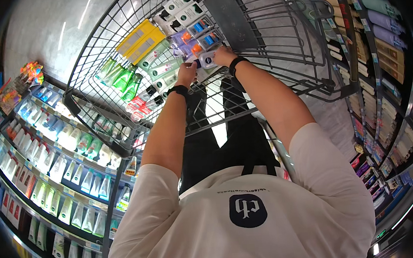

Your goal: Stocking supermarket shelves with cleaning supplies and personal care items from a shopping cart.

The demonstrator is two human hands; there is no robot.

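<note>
Both my hands are inside a wire shopping cart [194, 130], at its near side. Between them lies a pale bottle with a dark cap [207, 60]. My right hand [225, 56] grips its right end, while my left hand [187, 74] is at the cap end; whether its fingers close on the cap is unclear. Left of my hands are pale green bottles [165, 68], green bottles [127, 86] and red-labelled packs [142, 105]. Beyond them lie yellow boxes [141, 41], white boxes [189, 14] and clear packs with blue labels [209, 39].
Shelves of tubes and bottles [64, 169] curve along the left, close to the cart's corner. On the right stands another shelf unit with bottles and boxes [384, 27]. A dark panel [232, 17] is fixed to the cart's far right side. Grey floor [46, 36] shows beyond the cart.
</note>
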